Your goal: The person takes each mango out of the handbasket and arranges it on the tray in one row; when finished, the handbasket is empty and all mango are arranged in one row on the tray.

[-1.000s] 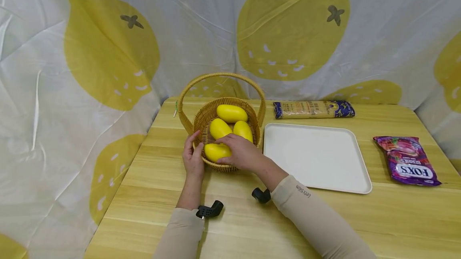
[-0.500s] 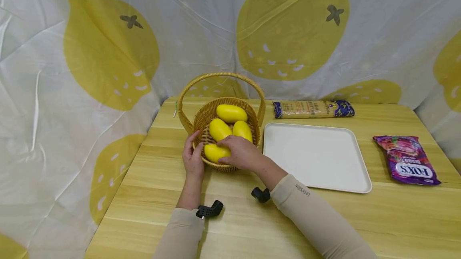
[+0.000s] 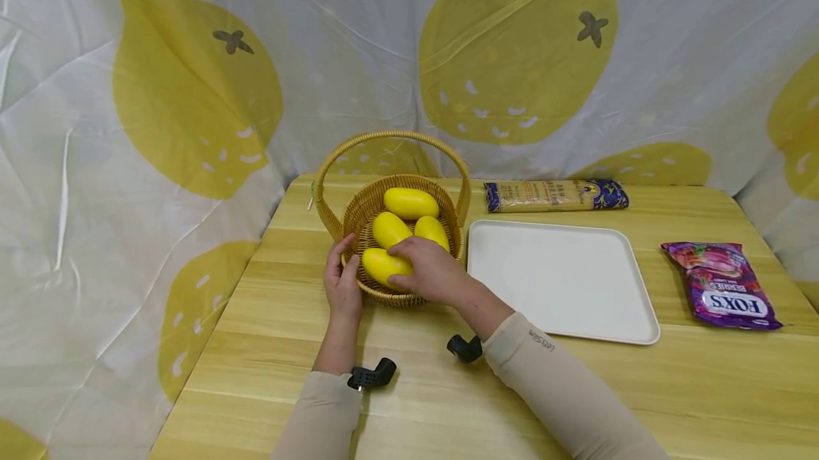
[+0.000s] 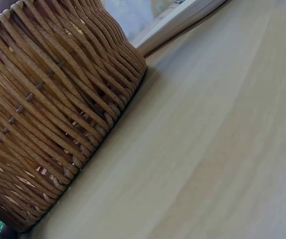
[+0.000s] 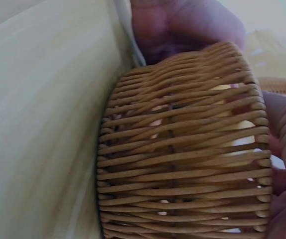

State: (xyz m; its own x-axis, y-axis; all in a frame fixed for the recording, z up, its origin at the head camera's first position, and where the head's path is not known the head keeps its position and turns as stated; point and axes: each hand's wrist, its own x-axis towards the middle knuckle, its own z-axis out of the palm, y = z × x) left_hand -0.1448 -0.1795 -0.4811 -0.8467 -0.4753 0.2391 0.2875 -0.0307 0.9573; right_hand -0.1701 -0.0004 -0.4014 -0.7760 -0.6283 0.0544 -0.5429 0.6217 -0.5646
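Observation:
In the head view, a round wicker basket (image 3: 404, 299) with a tall arched handle stands at the left of the table. Several smooth yellow mangoes (image 3: 411, 203) lie inside it. My right hand (image 3: 434, 271) reaches over the front right rim, its thumb and fingers pinching the front mango (image 3: 382, 266) from the right. My left hand (image 3: 342, 282) holds the basket at its front left rim, thumb near the front mango. Both wrist views show mostly the woven basket wall (image 4: 58, 99); in the right wrist view the wall (image 5: 183, 149) hides the mangoes.
A white rectangular tray (image 3: 557, 282) lies just right of the basket. Behind it is a long noodle packet (image 3: 544, 195) with blue ends. A purple candy bag (image 3: 723, 286) lies at the far right. Lemon-print cloth (image 3: 352, 55) hangs behind the wooden table (image 3: 422, 389).
The front mango has turned a little in my right hand and more of it now shows, its right end tilted lower. My left hand stays at the basket rim.

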